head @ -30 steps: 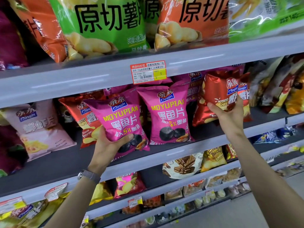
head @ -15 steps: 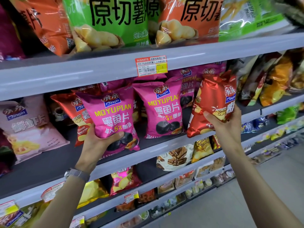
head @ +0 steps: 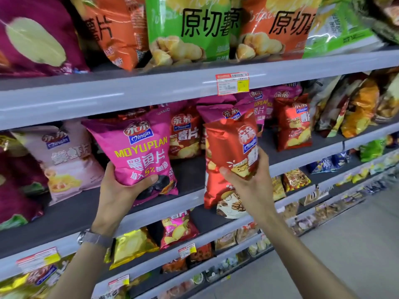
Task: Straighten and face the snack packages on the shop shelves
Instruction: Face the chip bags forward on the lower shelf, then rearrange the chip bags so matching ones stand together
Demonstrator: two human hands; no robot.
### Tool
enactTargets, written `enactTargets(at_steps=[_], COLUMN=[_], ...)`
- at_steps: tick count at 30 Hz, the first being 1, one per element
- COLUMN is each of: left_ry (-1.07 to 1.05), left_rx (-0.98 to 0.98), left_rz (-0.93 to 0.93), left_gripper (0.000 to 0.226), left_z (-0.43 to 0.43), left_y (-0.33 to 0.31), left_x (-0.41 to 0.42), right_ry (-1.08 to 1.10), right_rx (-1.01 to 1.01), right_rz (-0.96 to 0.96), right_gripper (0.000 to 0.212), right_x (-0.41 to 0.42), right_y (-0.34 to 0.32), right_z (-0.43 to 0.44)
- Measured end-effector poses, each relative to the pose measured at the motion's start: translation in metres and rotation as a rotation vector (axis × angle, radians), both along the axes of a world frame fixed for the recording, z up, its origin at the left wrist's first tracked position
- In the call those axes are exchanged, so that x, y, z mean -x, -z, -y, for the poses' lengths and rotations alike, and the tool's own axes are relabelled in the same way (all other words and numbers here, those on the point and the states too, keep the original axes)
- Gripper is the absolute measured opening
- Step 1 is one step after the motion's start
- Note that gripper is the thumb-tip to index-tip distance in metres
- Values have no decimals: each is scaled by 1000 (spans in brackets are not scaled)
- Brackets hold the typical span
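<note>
My left hand [head: 121,190] grips the lower edge of a pink Moyupian bag [head: 138,152], upright and facing front on the middle shelf [head: 71,212]. My right hand [head: 250,182] holds a red potato chip bag [head: 226,147] in front of the shelf edge, off the shelf and partly covering a second pink bag [head: 218,111] behind it. More red chip bags [head: 185,137] [head: 293,126] stand further back on the same shelf.
A pale pink bag [head: 64,160] stands left of the held pink bag. Large green [head: 190,29] and orange [head: 274,26] bags fill the top shelf. A price tag [head: 232,83] hangs on the upper rail. Lower shelves hold small snack packs; floor at lower right.
My right hand has carried the red bag leftward and out in front of the second pink bag. My left hand keeps its grip on the pink bag. The view shifted right.
</note>
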State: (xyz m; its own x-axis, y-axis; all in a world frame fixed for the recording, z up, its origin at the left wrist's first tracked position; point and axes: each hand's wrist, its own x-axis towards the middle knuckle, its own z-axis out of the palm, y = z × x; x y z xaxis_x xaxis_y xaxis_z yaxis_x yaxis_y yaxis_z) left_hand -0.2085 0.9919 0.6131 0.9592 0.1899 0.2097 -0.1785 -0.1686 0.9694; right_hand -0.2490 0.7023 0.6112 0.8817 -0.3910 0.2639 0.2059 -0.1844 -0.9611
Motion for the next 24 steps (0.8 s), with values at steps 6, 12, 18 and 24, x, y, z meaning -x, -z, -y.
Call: enactTargets(at_steps=[6,12,18,24], left_ry=[-63,-98,-37,87], left_rx=[51,62,25,14], left_rz=[-18,-25,-28,-83], left_gripper=[97,70,72,80], left_z=[-48,-78,-78,-61], left_y=[-1,0,4,4], left_x=[26,48,58,61], right_ry=[18,267,286,136], right_rx=[47,200,271,113], right_rz=[-1,-39,-95,-51], right_gripper=[85,100,110,119], right_x=[-43,-86,-94,-59], right_y=[11,22,34,23], right_z=[-83,-127,-134,-125])
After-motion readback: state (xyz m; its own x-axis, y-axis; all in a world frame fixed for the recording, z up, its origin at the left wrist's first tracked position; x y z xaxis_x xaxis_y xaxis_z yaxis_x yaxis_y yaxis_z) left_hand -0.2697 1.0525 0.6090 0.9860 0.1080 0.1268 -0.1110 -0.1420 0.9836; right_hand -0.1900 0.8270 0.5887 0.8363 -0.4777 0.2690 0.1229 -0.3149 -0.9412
